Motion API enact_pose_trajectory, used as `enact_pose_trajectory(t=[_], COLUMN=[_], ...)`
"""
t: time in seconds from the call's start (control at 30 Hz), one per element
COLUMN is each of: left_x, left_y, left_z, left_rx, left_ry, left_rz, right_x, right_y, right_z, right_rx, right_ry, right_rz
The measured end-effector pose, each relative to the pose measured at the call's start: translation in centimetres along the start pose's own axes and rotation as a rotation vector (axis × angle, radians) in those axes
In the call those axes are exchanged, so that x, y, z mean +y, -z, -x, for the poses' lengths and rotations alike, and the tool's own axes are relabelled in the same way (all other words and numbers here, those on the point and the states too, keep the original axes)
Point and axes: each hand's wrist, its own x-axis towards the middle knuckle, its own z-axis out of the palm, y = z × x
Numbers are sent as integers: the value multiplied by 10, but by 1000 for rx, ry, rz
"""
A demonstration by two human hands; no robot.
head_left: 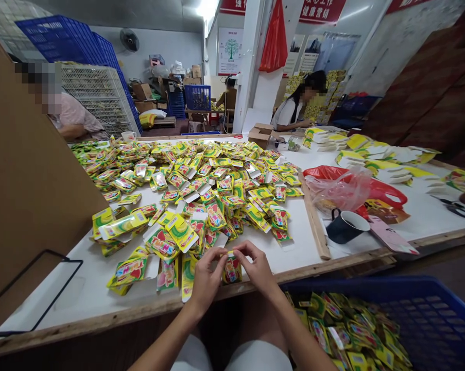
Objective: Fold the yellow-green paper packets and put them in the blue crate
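Note:
At the front edge of the table, my left hand (208,274) and my right hand (257,267) meet over a small printed carton (232,270). Thumb and fingers of both hands pinch its top end, one from each side. The carton stands roughly upright, yellow and green with a red fruit picture; its flap is mostly covered by my fingertips. Just left of my left hand lies a yellow carton (188,275) of the same kind. Behind my hands spreads a large heap of these small cartons (217,214), several with white end flaps sticking out.
A blue crate (429,309) with many cartons stands below the table at right. A wooden strip (314,216) divides the tabletop. Beyond it are a dark mug (346,229), a phone (392,234), a red bag (386,195) and scissors (456,207). Cardboard (31,170) rises at left; two people sit across.

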Motion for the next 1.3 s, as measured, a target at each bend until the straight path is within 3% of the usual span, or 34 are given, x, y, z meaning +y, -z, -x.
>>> enact_pose_trajectory(t=[0.17, 0.63, 0.8, 0.97, 1.07, 1.17, 1.23, 1.3], left_x=[1, 0, -6, 3, 8, 1, -5, -3], left_y=[-1, -2, -3, 10, 39, 79, 104, 122], left_z=[-2, 0, 2, 17, 20, 6, -10, -27], left_rx=[-4, 19, 4, -48, 100, 267, 178, 124], left_ry=[45, -23, -118, -322, -492, -442, -425, -469], left_rz=[7, 8, -56, -330, -581, -835, -914, -868], right_x=[0, 2, 1, -2, -10, -15, -13, -11], right_y=[1, 8, 10, 4, 38, 103, 142, 163], right_z=[-5, -7, -3, 11, 34, 67, 89, 104], right_rx=[-11, -87, -177, -52, 170, 411, 418, 407], right_ry=[-12, -55, -25, -5, -8, -46, -19, -69], right_rz=[47, 25, 54, 59, 177, 563, 751, 789])
